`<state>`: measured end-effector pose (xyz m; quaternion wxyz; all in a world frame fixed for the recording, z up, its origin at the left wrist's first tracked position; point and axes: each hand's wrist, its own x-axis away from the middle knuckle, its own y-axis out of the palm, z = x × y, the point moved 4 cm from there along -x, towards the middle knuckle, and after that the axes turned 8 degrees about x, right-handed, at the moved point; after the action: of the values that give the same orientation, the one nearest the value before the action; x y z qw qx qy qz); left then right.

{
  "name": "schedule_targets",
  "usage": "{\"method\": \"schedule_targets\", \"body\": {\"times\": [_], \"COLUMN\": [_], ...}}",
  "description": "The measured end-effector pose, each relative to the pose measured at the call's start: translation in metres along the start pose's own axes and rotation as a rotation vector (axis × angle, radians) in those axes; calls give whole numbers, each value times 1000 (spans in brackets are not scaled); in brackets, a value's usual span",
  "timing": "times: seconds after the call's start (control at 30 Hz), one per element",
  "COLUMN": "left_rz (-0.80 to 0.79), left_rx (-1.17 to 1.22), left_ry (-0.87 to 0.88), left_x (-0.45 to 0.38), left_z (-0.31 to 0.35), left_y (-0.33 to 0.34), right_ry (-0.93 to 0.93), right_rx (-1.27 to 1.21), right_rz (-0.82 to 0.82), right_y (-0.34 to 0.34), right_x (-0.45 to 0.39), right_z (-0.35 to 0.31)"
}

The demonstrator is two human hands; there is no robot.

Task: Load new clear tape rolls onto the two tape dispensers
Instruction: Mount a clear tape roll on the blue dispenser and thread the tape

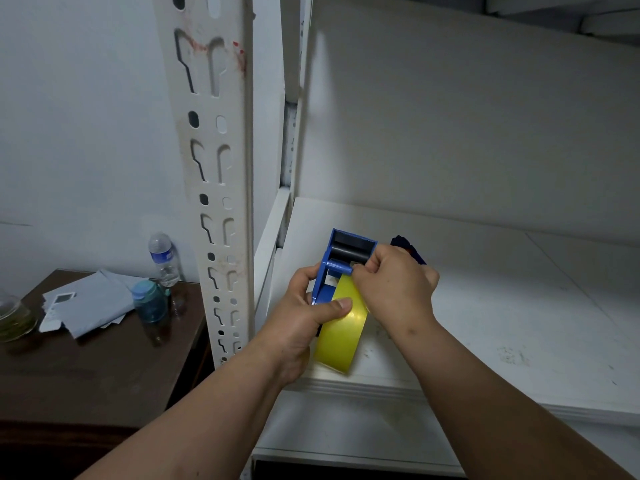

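Observation:
A blue tape dispenser [343, 251] with a black roller is held over the white shelf [502, 306]. A yellowish clear tape roll [341, 337] sits in it. My left hand [298, 323] grips the dispenser and roll from the left, thumb lying across the roll. My right hand [394, 289] pinches at the dispenser's front bar just below the roller, where the tape end lies. A second dark blue dispenser [407, 247] lies on the shelf behind my right hand, mostly hidden.
A white slotted shelf post [214, 188] stands to the left. Beyond it, a dark wooden table [104, 368] carries a water bottle [164, 259], a teal jar [149, 301], grey mailers [86, 301] and a glass jar [14, 318]. A lower shelf board [346, 438] lies below.

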<state>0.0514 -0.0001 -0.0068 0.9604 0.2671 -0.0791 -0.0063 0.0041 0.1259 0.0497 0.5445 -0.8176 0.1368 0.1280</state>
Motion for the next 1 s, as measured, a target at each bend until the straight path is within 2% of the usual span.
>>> {"method": "schedule_targets", "body": {"times": [0.3,0.43,0.6,0.73,1.0], "left_rz": [-62,-29,-5,-21,-27], "left_rx": [-121,-165,-89,12,14], "left_ry": [7,56,112,45,-27], "left_x": [-5,-8,-10,-10,-15], "left_z": [6,3,-2,-4,-1], "left_y": [-3,-3,-3,2,-3], "right_ry": [-142,-189,-193,-219,-267], "right_rx": [199,271,254,311,369], "right_rz": [61,98,106,74,54], "right_y": [-9,-11,-9,-9,-11], "right_x": [-5,-4,-2,-6,-6], "right_z": [-1,0,-2,0,-5]}}
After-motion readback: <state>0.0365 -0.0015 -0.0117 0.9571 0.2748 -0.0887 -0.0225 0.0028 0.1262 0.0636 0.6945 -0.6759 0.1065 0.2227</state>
